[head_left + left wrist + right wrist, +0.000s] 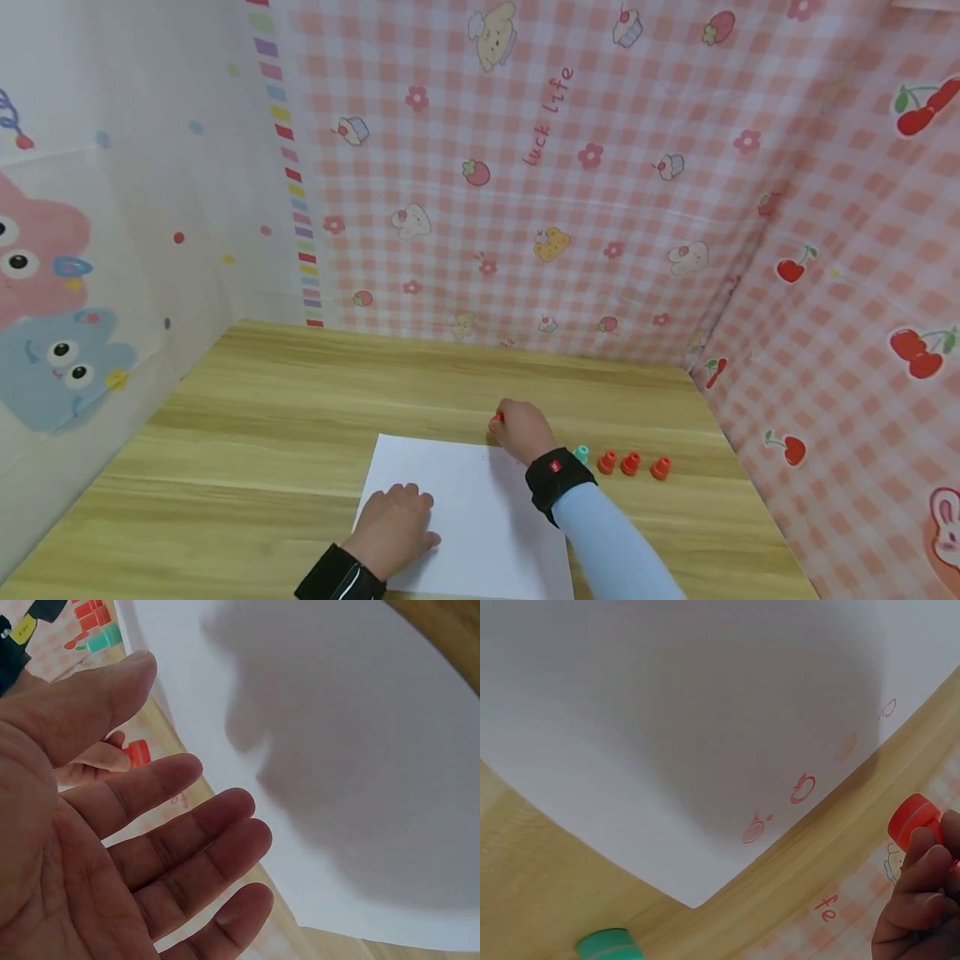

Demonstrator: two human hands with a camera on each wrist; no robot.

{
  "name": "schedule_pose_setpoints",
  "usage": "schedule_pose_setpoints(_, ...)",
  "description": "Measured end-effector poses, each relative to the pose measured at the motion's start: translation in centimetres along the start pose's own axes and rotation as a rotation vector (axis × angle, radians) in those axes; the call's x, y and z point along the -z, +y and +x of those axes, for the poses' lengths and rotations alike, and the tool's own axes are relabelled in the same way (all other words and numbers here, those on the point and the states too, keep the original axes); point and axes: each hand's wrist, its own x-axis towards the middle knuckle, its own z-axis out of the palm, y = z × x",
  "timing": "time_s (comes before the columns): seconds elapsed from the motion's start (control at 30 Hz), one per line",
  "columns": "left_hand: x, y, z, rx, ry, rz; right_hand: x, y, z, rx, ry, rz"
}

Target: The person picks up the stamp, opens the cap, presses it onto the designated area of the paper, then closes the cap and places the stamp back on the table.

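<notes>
My right hand (523, 429) grips a small red stamp (913, 817) by its handle, just past the far edge of a white sheet of paper (457, 508). Along that edge of the sheet runs a row of several small printed marks (803, 789), red and pale orange. Over the left part of the paper is my left hand (395, 525), back up, with nothing in it; the left wrist view shows its fingers (202, 840) spread and slightly bent.
To the right of the sheet a teal stamp (581, 454) and three red stamps (631, 464) stand in a row on the wooden table (262, 400). A pink checked cloth (465, 200) hangs behind the table, and cherry-printed cloth (847, 317) hangs along its right side.
</notes>
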Motion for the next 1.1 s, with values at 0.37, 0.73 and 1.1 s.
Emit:
schedule_pose_setpoints(0.37, -0.3, 0.1, 0.5, 0.016, -0.013, -0.001, 0.4, 1.0, -2.3, -0.089, 0.019, 0.097)
schedule_pose_setpoints(0.73, -0.4, 0.4, 0.5, -0.012, 0.026, -0.033, 0.3, 0.2, -5.4, -0.133, 0.000, 0.196)
schedule_pose_setpoints(1.1, -0.3, 0.8, 0.8, -0.046, 0.108, -0.059, -0.7, -1.5, -8.0, -0.154, -0.081, 0.438)
